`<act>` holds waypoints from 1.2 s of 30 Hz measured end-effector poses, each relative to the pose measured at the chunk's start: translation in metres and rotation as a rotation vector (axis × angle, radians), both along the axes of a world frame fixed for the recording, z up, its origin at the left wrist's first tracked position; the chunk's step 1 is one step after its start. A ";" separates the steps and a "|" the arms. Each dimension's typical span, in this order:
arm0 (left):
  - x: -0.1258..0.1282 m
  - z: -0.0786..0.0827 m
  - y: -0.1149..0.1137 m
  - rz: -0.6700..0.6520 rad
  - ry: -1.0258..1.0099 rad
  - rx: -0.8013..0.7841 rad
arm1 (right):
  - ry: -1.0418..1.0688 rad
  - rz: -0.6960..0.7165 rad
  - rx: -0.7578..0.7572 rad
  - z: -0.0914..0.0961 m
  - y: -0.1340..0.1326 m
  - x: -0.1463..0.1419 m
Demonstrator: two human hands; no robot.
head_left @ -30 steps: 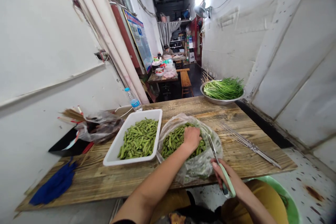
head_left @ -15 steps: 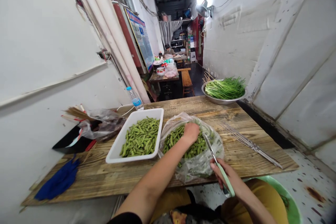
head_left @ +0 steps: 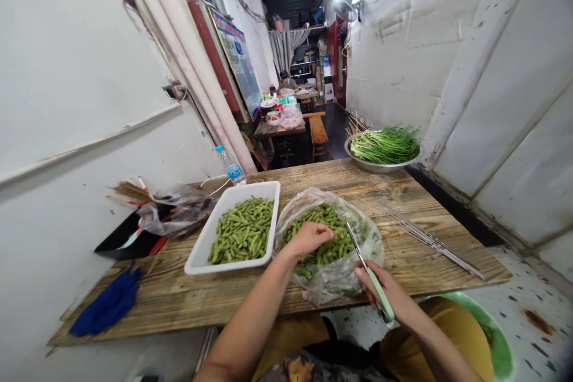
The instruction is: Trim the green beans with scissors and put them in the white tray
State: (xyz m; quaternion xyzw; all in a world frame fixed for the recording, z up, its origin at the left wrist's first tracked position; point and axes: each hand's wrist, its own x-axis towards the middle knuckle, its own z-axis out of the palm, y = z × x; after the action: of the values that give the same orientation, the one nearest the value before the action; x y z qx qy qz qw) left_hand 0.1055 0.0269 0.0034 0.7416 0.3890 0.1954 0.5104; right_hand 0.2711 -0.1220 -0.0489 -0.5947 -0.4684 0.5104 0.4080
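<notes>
My left hand (head_left: 308,237) reaches into a clear plastic bag (head_left: 353,274) of green bean pods (head_left: 329,233) on the wooden table (head_left: 403,250); its fingers curl down among the pods, pinching at them. My right hand (head_left: 385,289) grips pale green-handled scissors (head_left: 369,274) at the table's near edge, blades pointing up over the bag. To the left of the bag stands a white rectangular tray (head_left: 201,250) holding more green pods (head_left: 244,236).
A metal bowl of green chives (head_left: 385,146) sits at the far right corner. Metal skewers (head_left: 430,242) lie right of the bag. A water bottle (head_left: 230,166), crumpled bag with sticks (head_left: 172,212) and blue cloth (head_left: 107,304) are left. A green basin (head_left: 496,340) stands below. A person sits far down the corridor.
My left hand has drawn back from the far part of the bag toward its near middle, fingers now pinching pods. The right hand with the scissors has hardly shifted.
</notes>
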 end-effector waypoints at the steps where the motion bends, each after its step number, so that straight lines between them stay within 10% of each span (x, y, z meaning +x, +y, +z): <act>1: -0.002 0.000 -0.003 0.010 -0.023 -0.041 | 0.012 0.009 0.007 0.002 0.002 -0.003; 19: -0.008 0.011 -0.018 -0.064 -0.058 0.010 | -0.097 0.101 0.059 0.018 0.006 -0.015; 36: -0.014 0.000 -0.026 0.010 -0.341 -0.463 | 0.159 0.129 -0.012 0.010 0.010 -0.028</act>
State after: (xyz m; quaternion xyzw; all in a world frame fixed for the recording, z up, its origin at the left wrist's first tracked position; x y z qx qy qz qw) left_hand 0.0915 0.0013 0.0031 0.5597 0.3357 0.2257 0.7233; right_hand 0.2428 -0.1117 -0.0386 -0.5236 -0.4687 0.5839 0.4065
